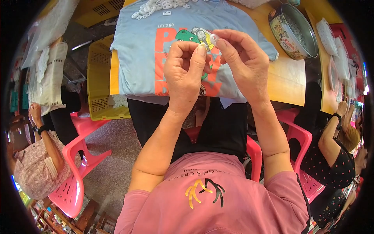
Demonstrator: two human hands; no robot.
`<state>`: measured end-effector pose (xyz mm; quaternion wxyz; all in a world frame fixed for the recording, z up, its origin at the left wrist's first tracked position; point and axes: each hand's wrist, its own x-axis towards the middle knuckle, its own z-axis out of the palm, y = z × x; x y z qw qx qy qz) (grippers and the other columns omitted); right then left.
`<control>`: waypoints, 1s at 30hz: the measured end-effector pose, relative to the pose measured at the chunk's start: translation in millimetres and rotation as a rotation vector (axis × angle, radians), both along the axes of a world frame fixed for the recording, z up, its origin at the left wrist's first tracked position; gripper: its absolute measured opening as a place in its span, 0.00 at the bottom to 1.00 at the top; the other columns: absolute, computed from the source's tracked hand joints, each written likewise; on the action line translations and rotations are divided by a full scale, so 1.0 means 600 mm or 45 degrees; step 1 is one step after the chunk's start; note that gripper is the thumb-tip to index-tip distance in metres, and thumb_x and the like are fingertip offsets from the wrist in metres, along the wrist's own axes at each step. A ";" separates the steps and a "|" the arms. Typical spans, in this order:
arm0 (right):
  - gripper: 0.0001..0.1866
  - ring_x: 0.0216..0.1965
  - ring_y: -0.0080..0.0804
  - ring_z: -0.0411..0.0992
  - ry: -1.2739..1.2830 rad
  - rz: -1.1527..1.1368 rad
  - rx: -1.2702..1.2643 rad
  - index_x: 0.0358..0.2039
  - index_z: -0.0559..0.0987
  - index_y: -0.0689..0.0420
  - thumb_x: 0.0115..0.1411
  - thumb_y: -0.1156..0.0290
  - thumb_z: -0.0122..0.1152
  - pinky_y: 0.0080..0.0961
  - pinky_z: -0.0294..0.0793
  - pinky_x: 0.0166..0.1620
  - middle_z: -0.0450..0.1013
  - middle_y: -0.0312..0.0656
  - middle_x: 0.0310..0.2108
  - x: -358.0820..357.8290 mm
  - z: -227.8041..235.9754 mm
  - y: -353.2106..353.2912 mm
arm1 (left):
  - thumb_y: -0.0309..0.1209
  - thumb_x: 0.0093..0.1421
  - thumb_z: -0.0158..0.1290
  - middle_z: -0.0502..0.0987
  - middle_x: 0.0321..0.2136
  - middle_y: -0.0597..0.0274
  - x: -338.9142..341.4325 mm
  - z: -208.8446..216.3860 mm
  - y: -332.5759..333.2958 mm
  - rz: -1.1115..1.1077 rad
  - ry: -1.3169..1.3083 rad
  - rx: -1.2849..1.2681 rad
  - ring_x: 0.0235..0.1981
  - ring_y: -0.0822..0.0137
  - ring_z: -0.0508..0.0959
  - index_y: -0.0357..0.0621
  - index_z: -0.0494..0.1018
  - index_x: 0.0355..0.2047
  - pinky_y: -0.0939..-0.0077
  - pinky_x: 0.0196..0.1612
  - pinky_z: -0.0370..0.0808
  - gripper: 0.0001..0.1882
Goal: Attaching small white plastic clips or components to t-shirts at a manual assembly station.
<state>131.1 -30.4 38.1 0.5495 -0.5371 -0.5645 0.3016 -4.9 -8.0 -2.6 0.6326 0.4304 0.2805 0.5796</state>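
Observation:
Both my hands are raised close together over a light blue T-shirt (134, 58) with orange letters and a green dinosaur print. My right hand (245, 58) pinches a small white plastic piece (214, 38) between thumb and forefinger. Just left of it, my left hand (185, 70) is closed in a pinch, thumb against forefinger. Something tiny and pale shows at its fingertips, too small to name. On the far part of the shirt lies a pile of small white plastic pieces with holes (157, 6). One of them sits slightly apart from the pile.
A round tin (294, 31) holding many small greyish bits stands on the yellow-orange table (288, 84) at the right. To the left is a yellow plastic crate (99, 78). Pink chairs (80, 167) flank me, with other people seated on both sides.

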 end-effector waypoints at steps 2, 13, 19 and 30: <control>0.11 0.34 0.17 0.73 -0.023 -0.002 0.012 0.46 0.78 0.65 0.63 0.76 0.60 0.14 0.74 0.36 0.78 0.39 0.42 0.000 -0.002 0.000 | 0.26 0.65 0.52 0.76 0.27 0.64 0.000 0.001 0.000 0.002 -0.002 -0.006 0.24 0.79 0.74 0.39 0.68 0.36 0.85 0.28 0.71 0.04; 0.14 0.30 0.17 0.71 0.570 0.144 -0.265 0.48 0.78 0.65 0.65 0.70 0.58 0.17 0.74 0.33 0.77 0.39 0.36 0.004 -0.003 0.002 | 0.26 0.66 0.51 0.76 0.26 0.65 0.003 0.001 -0.001 -0.010 -0.032 -0.019 0.22 0.80 0.73 0.40 0.68 0.36 0.86 0.26 0.69 0.04; 0.15 0.28 0.17 0.69 0.860 0.237 -0.382 0.49 0.78 0.64 0.66 0.68 0.57 0.17 0.73 0.31 0.76 0.37 0.34 0.004 -0.002 0.002 | 0.27 0.66 0.51 0.76 0.26 0.65 0.001 -0.001 0.000 0.007 -0.021 -0.003 0.22 0.81 0.72 0.40 0.68 0.36 0.86 0.24 0.68 0.04; 0.16 0.30 0.18 0.69 0.962 0.275 -0.459 0.50 0.77 0.64 0.65 0.68 0.57 0.18 0.74 0.32 0.74 0.35 0.34 0.009 -0.006 0.002 | 0.26 0.66 0.50 0.76 0.27 0.64 0.002 -0.001 -0.002 0.003 -0.074 -0.005 0.23 0.80 0.72 0.40 0.68 0.37 0.86 0.26 0.70 0.03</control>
